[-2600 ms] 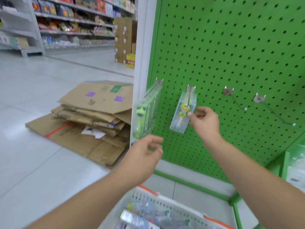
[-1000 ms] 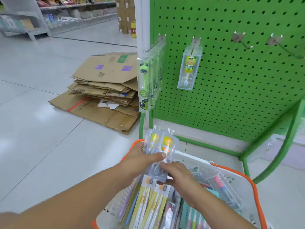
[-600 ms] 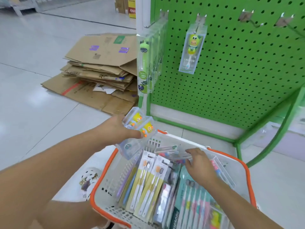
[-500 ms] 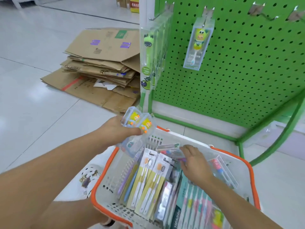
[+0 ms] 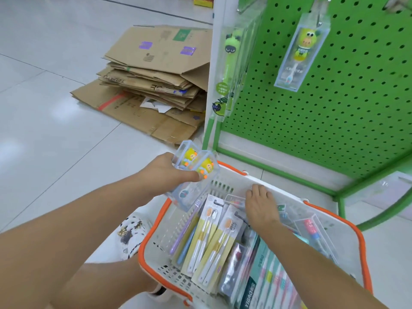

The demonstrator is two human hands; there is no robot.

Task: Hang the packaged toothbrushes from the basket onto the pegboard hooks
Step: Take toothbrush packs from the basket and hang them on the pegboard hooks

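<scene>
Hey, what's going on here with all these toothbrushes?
A person is stocking a shop display. Their left hand grips two clear toothbrush packs with yellow cartoon handles, held above the basket. Their right hand reaches down among the packs that lie in the basket. On the green pegboard one hook carries a row of green toothbrush packs, and a single pack hangs from the next.

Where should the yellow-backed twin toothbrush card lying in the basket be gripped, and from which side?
Probably its top end, pinched from above. The yellow-backed card lies flat and slanted in the basket, overlapped along its right by a matching card. That upper end points toward the far wall and looks free, beside the right hand.
</scene>
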